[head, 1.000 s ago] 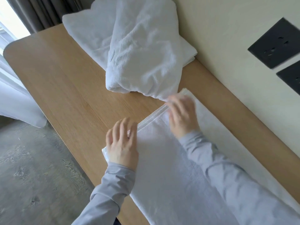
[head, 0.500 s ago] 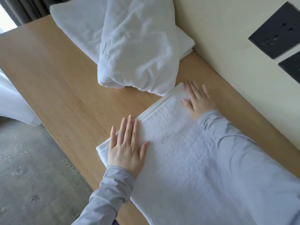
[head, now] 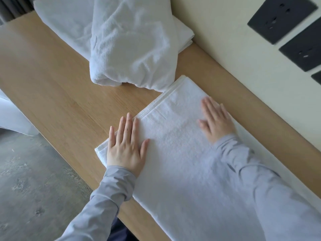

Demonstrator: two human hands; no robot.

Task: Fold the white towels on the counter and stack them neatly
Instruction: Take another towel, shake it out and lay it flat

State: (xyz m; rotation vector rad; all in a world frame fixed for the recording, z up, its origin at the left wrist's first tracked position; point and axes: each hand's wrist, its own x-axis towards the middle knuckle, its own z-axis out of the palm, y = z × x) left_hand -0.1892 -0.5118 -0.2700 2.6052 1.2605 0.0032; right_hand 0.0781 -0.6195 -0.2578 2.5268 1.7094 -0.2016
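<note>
On folded towel [head: 173,136], both hands (left hand [head: 126,146], right hand [head: 217,120]) press flat.

3 black socket plates [head: 281,18] dot the cream wall [head: 225,40]; grey floor [head: 26,188] lies left.

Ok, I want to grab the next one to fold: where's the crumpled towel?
Head view, upper centre: the crumpled towel lies on another white towel at the counter's far end, just beyond the folded towel.
</note>
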